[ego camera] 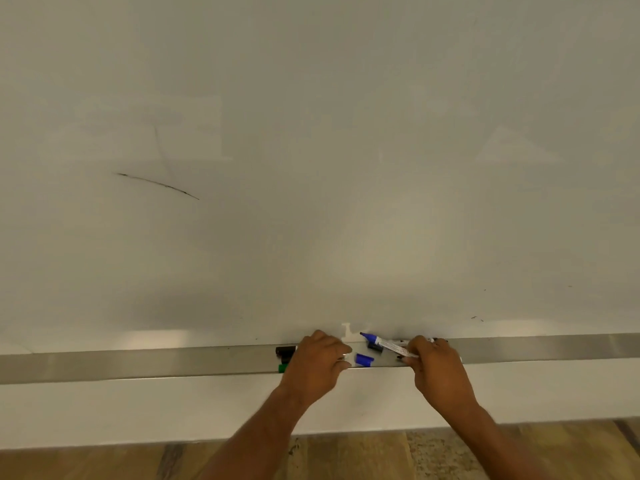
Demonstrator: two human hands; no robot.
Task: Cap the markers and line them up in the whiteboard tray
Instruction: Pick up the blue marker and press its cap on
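My right hand (437,368) holds an uncapped blue marker (384,344) with a white barrel, its tip pointing up and left over the metal whiteboard tray (173,362). A loose blue cap (364,359) lies in the tray between my hands. My left hand (317,365) rests on the tray, fingers curled right beside that cap; whether it touches the cap I cannot tell. A black marker end (286,350) and a green marker end (283,368) stick out from behind my left hand. A dark cap (375,347) lies under the blue marker's tip.
The whiteboard (311,168) fills the view above the tray, with a thin dark stroke (157,184) at the left. Below the tray is a white wall band, then wooden floor (381,455).
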